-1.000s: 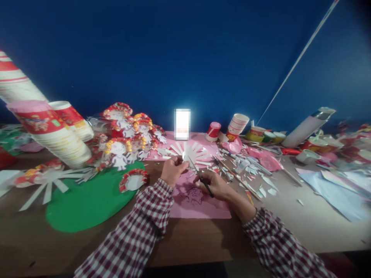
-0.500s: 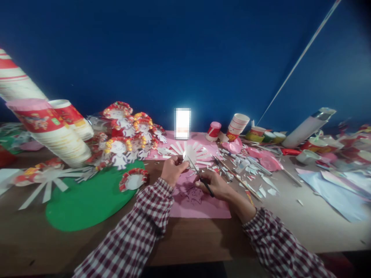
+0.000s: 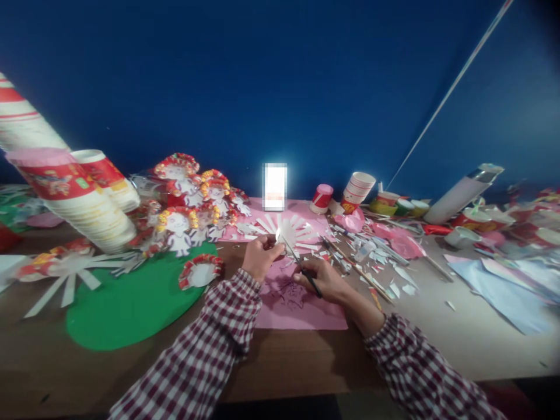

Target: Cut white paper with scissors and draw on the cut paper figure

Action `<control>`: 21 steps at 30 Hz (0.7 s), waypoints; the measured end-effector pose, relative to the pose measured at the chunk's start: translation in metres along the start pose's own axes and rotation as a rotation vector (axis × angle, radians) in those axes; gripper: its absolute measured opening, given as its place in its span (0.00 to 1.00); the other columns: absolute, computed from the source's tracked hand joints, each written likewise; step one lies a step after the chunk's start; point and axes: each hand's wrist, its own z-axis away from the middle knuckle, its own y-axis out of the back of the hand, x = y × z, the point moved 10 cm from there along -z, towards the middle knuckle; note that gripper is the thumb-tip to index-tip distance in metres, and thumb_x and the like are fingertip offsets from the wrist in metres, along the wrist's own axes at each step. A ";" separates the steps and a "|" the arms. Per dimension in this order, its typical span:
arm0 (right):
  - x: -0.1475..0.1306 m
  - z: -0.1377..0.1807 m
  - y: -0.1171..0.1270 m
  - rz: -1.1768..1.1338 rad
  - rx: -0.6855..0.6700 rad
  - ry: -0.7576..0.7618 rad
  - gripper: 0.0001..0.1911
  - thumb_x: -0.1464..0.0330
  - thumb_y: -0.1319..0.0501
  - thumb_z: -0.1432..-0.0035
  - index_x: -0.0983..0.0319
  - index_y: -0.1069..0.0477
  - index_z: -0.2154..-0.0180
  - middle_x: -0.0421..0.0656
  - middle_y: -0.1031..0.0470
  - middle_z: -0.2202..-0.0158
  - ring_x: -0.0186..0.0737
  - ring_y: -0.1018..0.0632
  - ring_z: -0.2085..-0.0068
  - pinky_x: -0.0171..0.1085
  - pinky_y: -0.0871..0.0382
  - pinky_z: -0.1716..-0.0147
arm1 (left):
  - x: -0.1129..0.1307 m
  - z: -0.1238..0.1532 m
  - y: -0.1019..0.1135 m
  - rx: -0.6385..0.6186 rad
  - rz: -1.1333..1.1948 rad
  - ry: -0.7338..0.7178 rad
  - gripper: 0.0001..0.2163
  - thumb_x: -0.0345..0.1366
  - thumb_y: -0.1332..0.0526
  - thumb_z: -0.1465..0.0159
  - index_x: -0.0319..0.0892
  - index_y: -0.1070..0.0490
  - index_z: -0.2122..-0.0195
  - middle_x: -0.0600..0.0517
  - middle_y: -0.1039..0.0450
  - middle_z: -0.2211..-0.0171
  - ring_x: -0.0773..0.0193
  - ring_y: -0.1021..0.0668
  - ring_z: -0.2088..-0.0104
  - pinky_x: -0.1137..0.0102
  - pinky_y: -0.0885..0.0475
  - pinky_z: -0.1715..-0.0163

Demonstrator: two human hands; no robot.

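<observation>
My left hand (image 3: 261, 258) is closed on a small white paper piece (image 3: 278, 235), held just above a pink sheet (image 3: 301, 312) with dark scribbles on it. My right hand (image 3: 324, 279) grips black-handled scissors (image 3: 301, 265), whose blades point up-left and meet the white piece. Behind both hands lies a white cut-paper fan of strips (image 3: 291, 227). Both arms wear red-and-white checked sleeves.
A green paper disc (image 3: 126, 303) lies left, with paper dolls (image 3: 184, 219) and tilted stacks of red-and-white paper cups (image 3: 83, 198) behind it. Paper scraps (image 3: 385, 262), sticks, cups (image 3: 359, 189) and a white tube (image 3: 459, 195) clutter the right. A bright phone screen (image 3: 275, 186) stands against the blue wall.
</observation>
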 end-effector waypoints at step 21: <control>-0.002 0.000 0.002 0.004 0.052 0.043 0.17 0.58 0.39 0.48 0.66 0.32 0.76 0.36 0.43 0.81 0.28 0.41 0.79 0.28 0.50 0.81 | 0.001 -0.001 0.000 -0.011 -0.024 -0.015 0.11 0.37 0.33 0.54 0.38 0.29 0.72 0.55 0.28 0.78 0.68 0.25 0.75 0.72 0.28 0.72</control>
